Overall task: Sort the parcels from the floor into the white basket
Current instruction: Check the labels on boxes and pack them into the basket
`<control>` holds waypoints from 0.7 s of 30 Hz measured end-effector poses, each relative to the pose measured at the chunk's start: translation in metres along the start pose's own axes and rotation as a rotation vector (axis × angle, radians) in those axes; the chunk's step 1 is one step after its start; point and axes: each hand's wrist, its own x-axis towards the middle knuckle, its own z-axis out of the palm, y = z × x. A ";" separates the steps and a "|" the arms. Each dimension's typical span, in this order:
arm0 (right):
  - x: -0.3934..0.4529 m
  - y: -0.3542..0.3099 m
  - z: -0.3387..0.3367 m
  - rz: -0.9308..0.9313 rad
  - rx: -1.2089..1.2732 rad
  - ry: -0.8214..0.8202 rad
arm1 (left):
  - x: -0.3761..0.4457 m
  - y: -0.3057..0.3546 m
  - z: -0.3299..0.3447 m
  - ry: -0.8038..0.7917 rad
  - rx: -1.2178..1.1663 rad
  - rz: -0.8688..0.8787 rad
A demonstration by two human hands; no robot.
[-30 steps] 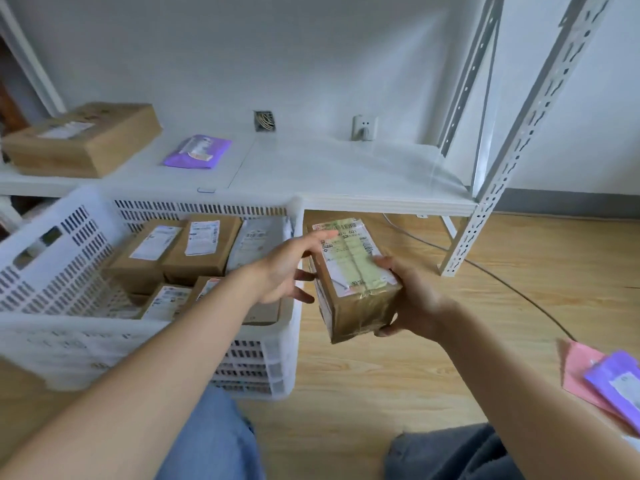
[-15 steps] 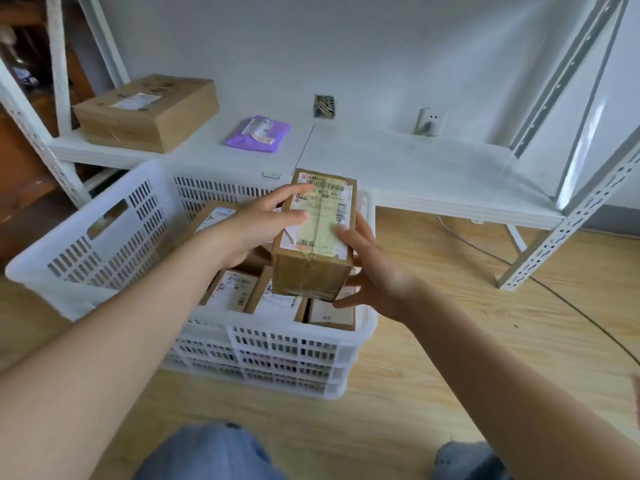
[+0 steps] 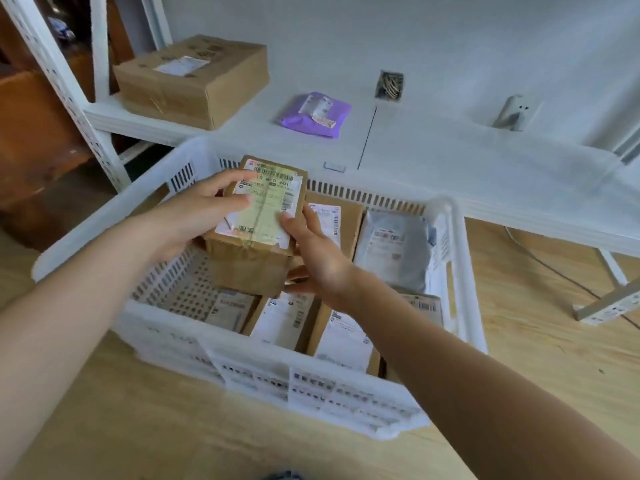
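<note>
A taped brown cardboard parcel with a white and yellow label hangs over the left middle of the white basket. My left hand holds its left side with fingers curled over the label. My right hand grips its right side, thumb on top and fingers underneath. Inside the basket lie several brown labelled parcels along the near side, another brown one at the back, and a grey bag parcel at the right.
The basket stands on a wooden floor in front of a low white shelf. A large cardboard box and a purple bag parcel lie on the shelf. Slotted shelf posts rise at the left, and a cable runs across the floor at the right.
Both hands have carried the parcel leftward from beside the basket to above its inside and a little lower. My view has swung left and down over the basket.
</note>
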 end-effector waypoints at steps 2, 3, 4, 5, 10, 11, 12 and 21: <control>0.026 0.009 0.011 0.068 -0.012 -0.029 | 0.018 -0.021 -0.018 -0.004 0.053 -0.086; 0.036 0.015 0.014 0.100 -0.010 -0.035 | 0.025 -0.031 -0.023 -0.027 0.068 -0.131; 0.043 0.020 0.016 0.124 -0.003 -0.041 | 0.031 -0.039 -0.026 -0.059 0.077 -0.173; 0.049 0.025 0.017 0.143 0.000 -0.046 | 0.035 -0.046 -0.028 -0.098 0.089 -0.209; 0.069 0.037 0.023 0.283 -0.024 -0.029 | 0.052 -0.068 -0.041 -0.279 0.230 -0.282; 0.073 0.039 0.027 0.303 -0.014 -0.020 | 0.055 -0.072 -0.044 -0.301 0.229 -0.302; 0.076 0.041 0.030 0.320 -0.014 -0.010 | 0.056 -0.076 -0.046 -0.321 0.226 -0.323; 0.100 0.074 0.048 0.454 -0.318 0.093 | 0.059 -0.137 -0.045 -0.505 0.345 -0.439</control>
